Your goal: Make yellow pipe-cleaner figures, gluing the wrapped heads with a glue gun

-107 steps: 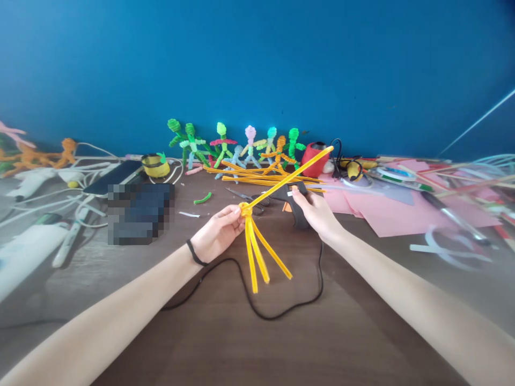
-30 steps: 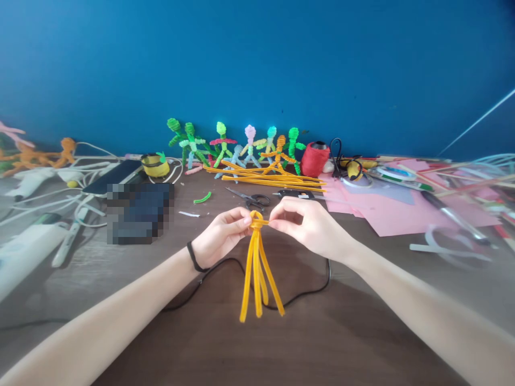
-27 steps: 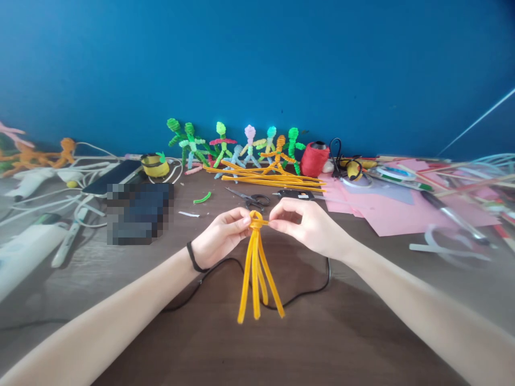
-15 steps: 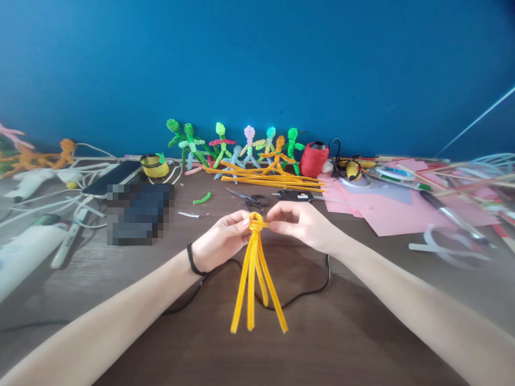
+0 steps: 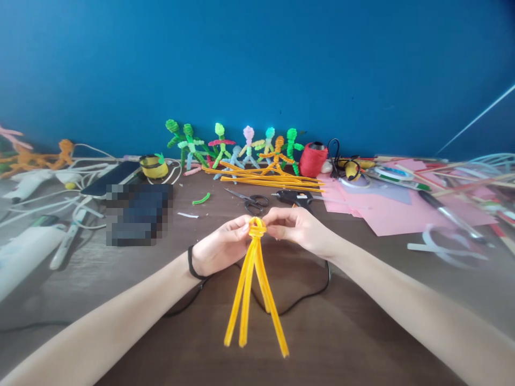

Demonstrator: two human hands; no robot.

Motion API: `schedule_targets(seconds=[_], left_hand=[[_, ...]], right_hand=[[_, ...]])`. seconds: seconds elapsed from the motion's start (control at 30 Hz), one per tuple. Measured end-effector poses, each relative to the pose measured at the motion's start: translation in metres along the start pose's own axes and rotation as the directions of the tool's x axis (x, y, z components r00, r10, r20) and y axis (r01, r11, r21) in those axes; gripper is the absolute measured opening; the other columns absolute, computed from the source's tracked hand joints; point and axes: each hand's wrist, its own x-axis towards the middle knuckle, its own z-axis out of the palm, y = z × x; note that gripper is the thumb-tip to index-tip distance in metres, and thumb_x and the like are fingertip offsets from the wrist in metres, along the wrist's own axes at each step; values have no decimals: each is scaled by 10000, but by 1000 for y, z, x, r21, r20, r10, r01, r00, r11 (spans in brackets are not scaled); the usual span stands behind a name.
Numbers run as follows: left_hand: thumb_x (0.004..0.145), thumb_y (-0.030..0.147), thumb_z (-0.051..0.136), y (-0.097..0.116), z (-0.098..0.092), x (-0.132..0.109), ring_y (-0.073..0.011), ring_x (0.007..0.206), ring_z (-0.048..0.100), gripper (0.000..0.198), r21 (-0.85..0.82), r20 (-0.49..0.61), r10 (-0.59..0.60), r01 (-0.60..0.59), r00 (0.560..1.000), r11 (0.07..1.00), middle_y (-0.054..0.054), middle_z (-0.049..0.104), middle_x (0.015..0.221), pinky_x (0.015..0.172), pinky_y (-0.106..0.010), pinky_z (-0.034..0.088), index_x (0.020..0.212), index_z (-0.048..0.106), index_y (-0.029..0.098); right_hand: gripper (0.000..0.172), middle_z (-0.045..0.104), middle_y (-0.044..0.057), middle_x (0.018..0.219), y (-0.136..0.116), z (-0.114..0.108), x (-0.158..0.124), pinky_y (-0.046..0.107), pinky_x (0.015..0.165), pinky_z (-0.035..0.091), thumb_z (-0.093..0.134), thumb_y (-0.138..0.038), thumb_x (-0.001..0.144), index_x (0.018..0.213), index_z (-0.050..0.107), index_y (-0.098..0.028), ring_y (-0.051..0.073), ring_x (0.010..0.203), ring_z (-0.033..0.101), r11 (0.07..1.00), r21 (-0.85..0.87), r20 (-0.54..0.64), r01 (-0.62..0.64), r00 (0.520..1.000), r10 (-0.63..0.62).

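Pipe cleaners (image 5: 245, 300) are dangling below left-hand grip (image 5: 223, 244) and right-hand grip (image 5: 301, 230), both pinching the looped coil (image 5: 257, 232), which any slackening could unravel.

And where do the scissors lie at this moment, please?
In the head view, the scissors lie on the table near the middle, just beyond the yellow bundle, left of the black glue gun, with the loose orange pipe cleaners behind them.

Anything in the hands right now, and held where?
Left hand and right hand both pinch the fuzzy yellow-orange pipe-cleaner bundle at its wrapped top, from opposite sides.
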Motion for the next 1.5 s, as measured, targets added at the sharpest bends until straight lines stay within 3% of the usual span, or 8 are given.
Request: schedule_targets(seconds=[0.53,0.77,1.0,1.17,1.3,1.5], left_hand=[[587,225,731,-5,-1,0,-123,734,522,232,-52,27,-48,49,998,997,-6,578,779,745,-283,386,771,602,167],[580,234,733,-5,-1,1,-128,750,526,233,-51,31,-62,63,998,997,-13,589,768,716,-271,386,755,603,151],[682,194,661,7,-4,4,-127,757,525,131,141,19,62,-64,998,988,-10,586,791,714,-263,380,777,573,176],[726,181,613,15,-1,3,-127,758,506,35,378,-14,209,-189,978,906,-11,566,797,716,-263,362,740,586,164],[723,226,619,15,-1,2,-127,734,494,72,523,-72,249,-176,966,834,-9,578,768,717,-262,346,716,604,156],[713,262,625,16,-3,2,-121,689,481,121,605,-80,222,-130,972,786,0,562,692,683,-251,346,674,605,149]], right_hand=[[69,569,-11,735,14,8,-1,227,605,403,652,-214,715,773,631,-182,87,657,510,970,237,-30,53,998,-47],[51,551,-12,714,13,8,-2,216,572,376,645,-203,726,758,624,-170,68,599,477,958,280,0,61,998,-63],[101,519,-15,689,13,5,-3,224,535,324,637,-251,730,762,599,-164,72,575,426,979,201,-33,25,999,-19],[131,508,-9,685,13,3,-2,233,528,318,615,-277,739,792,595,-159,80,576,424,996,86,-68,-13,998,19],[139,518,-4,689,11,3,-2,237,541,338,605,-277,738,800,597,-153,83,582,433,999,39,-73,-25,997,27],[125,505,-17,639,9,4,-4,234,550,346,607,-253,724,787,596,-145,77,567,427,998,37,-64,-49,997,52]])
